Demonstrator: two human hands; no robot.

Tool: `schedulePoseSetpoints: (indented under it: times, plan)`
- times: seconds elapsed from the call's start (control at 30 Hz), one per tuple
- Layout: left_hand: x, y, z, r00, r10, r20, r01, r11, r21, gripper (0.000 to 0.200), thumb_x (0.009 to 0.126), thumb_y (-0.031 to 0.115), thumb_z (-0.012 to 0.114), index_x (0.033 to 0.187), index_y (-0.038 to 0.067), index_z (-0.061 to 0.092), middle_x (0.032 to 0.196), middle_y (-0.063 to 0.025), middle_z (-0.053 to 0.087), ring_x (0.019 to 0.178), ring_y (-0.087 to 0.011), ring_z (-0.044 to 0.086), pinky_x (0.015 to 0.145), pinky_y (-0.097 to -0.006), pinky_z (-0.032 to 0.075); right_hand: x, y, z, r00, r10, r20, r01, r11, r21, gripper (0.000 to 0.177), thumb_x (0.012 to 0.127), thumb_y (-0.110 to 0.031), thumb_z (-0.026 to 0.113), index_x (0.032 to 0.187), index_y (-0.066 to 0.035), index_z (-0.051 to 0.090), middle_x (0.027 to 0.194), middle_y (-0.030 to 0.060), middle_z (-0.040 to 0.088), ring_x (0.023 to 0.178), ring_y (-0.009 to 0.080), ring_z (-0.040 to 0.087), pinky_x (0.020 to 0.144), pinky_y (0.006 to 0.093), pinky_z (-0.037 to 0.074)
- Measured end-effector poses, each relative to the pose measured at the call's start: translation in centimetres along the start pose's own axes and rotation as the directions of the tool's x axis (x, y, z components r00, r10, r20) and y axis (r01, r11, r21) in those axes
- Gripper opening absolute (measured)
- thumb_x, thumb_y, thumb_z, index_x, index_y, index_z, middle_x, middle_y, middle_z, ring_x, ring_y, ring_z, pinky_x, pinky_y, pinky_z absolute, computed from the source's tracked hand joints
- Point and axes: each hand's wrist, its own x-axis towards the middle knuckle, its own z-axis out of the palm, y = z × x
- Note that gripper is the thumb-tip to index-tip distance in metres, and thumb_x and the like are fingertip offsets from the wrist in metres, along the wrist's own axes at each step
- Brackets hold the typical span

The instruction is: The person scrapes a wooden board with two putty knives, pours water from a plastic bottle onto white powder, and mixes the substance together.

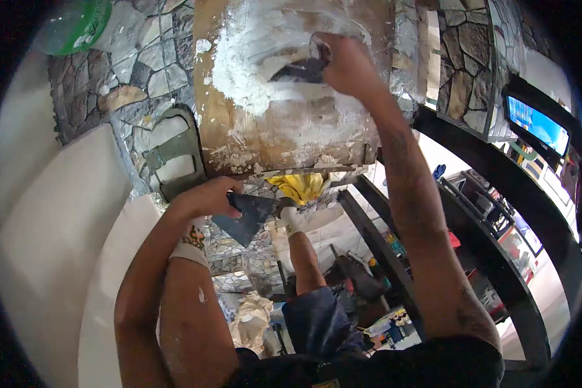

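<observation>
My right hand (349, 63) is closed round a dark scraper (301, 71), whose blade lies in the white powdery mix on a wooden board (239, 149). A thick heap of this white powder (239, 74) covers the left part of the board, with thinner smears around the blade. Lower down, before the board's near edge, my left hand (208, 197) grips a flat, dark scraper blade (244, 218) between thumb and fingers. It is held clear of the board.
Left of the board, a grey-green sandal-like piece (173, 152) lies on the stone-patterned floor (152, 77). Yellow cloth (301, 187) sits by my foot. A green-rimmed clear container (84, 26) stands top left. Dark railing beams (498, 174) and a lit screen (538, 123) are at right.
</observation>
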Motion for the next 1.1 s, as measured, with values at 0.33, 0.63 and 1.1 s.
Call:
schedulePoseSetpoints:
  times: [0.33, 0.63, 1.1]
  plan:
    - [0.4, -0.5, 0.1, 0.998, -0.045, 0.044, 0.050, 0.994, -0.096, 0.061, 0.064, 0.014, 0.082, 0.116, -0.004, 0.057, 0.112, -0.0162, 0.061, 0.105, -0.0262, 0.057, 0.091, -0.0345, 0.044, -5.6, -3.0, -1.4, 0.995, -0.060, -0.075, 0.062, 0.997, 0.034, 0.039, 0.071, -0.001, 0.068, 0.109, -0.008, 0.060, 0.096, 0.0137, 0.065, 0.084, 0.0363, 0.062, 0.071, 0.0433, 0.050]
    - [0.2, -0.9, 0.8, 0.999, 0.035, -0.025, -0.038, 0.992, -0.116, 0.043, 0.065, 0.012, 0.081, 0.100, -0.003, 0.061, 0.094, -0.0143, 0.064, 0.088, -0.0224, 0.059, 0.077, -0.0357, 0.046, -5.7, -4.2, 3.7, 0.996, -0.024, -0.084, 0.001, 0.964, -0.268, 0.024, 0.072, -0.007, 0.054, 0.094, -0.009, 0.063, 0.091, 0.0098, 0.060, 0.083, 0.0300, 0.060, 0.067, 0.0417, 0.052]
    - [3.2, -4.8, 2.1, 0.978, 0.201, -0.055, -0.206, 0.973, -0.102, 0.048, 0.061, 0.017, 0.082, 0.101, -0.002, 0.063, 0.092, -0.0181, 0.066, 0.089, -0.0294, 0.063, 0.077, -0.0366, 0.048, -6.8, -1.8, 5.4, 0.979, -0.185, -0.084, 0.156, 0.949, -0.274, 0.031, 0.065, 0.001, 0.058, 0.092, -0.010, 0.068, 0.085, 0.0103, 0.063, 0.083, 0.0312, 0.060, 0.073, 0.0410, 0.048]
